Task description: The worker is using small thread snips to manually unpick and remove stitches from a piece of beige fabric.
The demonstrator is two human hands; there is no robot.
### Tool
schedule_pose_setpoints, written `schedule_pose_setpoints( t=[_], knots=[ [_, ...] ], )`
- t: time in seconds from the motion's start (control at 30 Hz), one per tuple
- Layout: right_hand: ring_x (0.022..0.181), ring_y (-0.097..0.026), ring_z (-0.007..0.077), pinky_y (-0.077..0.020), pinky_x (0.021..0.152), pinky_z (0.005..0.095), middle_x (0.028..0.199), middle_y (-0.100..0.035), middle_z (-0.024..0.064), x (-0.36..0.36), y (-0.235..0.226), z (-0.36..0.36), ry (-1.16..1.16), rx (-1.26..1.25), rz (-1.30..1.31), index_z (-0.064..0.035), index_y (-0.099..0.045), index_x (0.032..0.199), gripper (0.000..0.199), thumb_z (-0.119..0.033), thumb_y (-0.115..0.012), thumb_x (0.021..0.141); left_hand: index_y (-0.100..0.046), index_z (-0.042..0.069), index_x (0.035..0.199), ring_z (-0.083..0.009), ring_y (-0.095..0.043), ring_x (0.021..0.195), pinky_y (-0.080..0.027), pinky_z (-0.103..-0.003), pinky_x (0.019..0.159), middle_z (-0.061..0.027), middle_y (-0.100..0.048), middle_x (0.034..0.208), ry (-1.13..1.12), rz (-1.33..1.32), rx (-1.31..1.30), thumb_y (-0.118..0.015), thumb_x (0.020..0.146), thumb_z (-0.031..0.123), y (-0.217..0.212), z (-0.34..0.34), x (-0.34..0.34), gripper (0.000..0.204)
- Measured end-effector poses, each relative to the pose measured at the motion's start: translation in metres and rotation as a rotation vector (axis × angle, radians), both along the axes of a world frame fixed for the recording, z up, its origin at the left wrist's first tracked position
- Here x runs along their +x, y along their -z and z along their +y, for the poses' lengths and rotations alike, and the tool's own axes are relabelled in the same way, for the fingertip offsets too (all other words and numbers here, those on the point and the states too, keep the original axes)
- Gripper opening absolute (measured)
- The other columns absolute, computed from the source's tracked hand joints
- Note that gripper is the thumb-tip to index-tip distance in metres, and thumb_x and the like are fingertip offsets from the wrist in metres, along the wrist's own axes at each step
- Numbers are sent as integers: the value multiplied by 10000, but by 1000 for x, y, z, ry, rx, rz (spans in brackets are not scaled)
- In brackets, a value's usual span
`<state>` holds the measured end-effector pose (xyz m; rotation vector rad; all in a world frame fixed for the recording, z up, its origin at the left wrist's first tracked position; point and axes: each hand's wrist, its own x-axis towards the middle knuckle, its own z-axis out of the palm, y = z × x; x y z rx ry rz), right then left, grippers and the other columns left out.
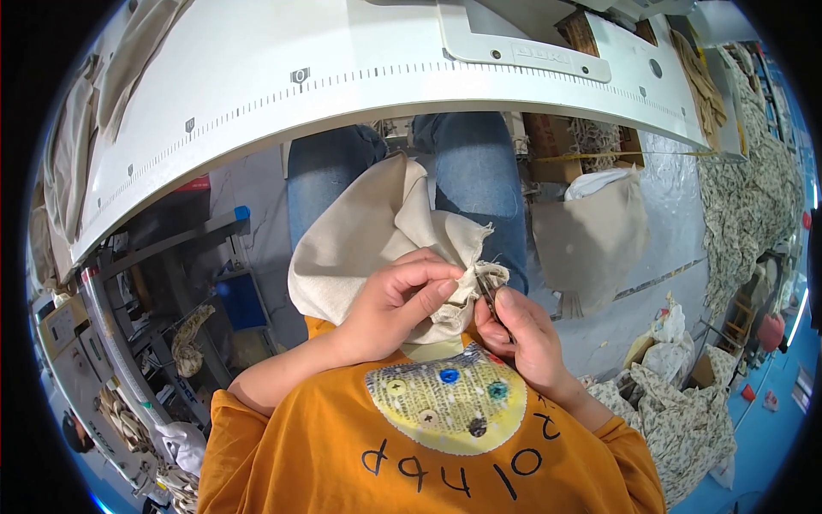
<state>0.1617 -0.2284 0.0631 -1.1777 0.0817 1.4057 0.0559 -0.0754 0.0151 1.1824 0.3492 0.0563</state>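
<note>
A piece of beige cloth (355,231) lies over my lap, its frayed, bunched edge raised in front of my chest. My left hand (402,300) is closed on that edge, thumb and fingers pinching the fabric. In my right hand (527,330) is a small dark metal tool that looks like thread snips (485,291), its blades against the gathered cloth. The fingers of my right hand partly cover the tool, and I cannot tell whether its blades are apart. Both hands are close together, just short of the table edge.
A white sewing table (368,90) with a ruler scale curves across in front of me. Beige fabric (591,240) hangs over a box at the right. Piles of patterned cloth (668,428) lie further right. A dark metal frame (171,248) stands at the left.
</note>
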Motion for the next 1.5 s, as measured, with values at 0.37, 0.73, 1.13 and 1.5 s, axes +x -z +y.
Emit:
schedule_pose_setpoints(
  t=[0.37,0.73,1.13,1.5],
  knots=[
    [499,-253,31,-200,463,187,586,-334,-62,3,2,0,-34,-79,-55,-30,-503,792,316,-297,-427,942,-604,-4,1027,-55,-472,764,-385,-190,678,-7,-518,864,22,-13,17,-540,896,99,2,-1,-2,179],
    [591,-421,11,-352,536,157,691,-571,-24,3,0,14,64,-243,-753,12,-594,844,152,-104,-676,792,-599,-1,1006,-52,-455,740,-377,-189,660,-3,-496,838,23,-14,39,-516,909,113,1,0,-1,171],
    [614,-411,6,-346,561,153,724,-543,-26,2,3,14,259,-190,-723,7,-573,908,120,-92,-606,848,-548,14,1080,-10,-417,702,-347,-164,615,47,-494,882,51,79,-451,-451,950,177,-3,5,-3,230],
    [520,-244,26,-204,479,190,605,-325,-76,0,-10,4,-12,-102,22,-44,-518,856,327,-326,-388,960,-554,20,1073,7,-382,629,-302,-147,533,62,-469,847,-18,97,-378,-466,944,165,3,0,-2,213]
  ],
)
